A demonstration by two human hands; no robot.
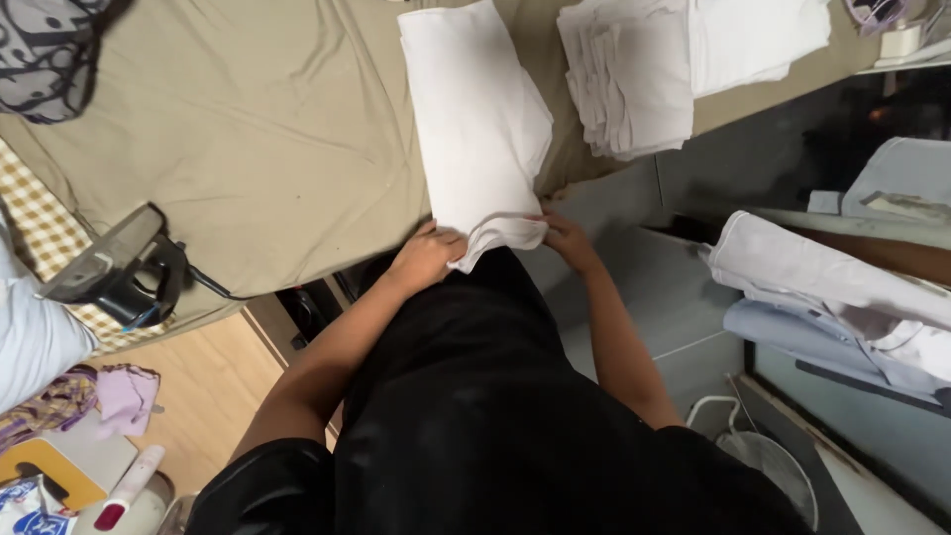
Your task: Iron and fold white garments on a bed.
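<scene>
The folded white cloth (475,119) lies on the khaki-covered table (248,149), its long axis running straight away from the person; both hands meet its near end at the table edge; the left hand (426,258) is curled shut on the near-left corner, the right hand (567,241) pinches the near-right corner; neither is nearer
</scene>
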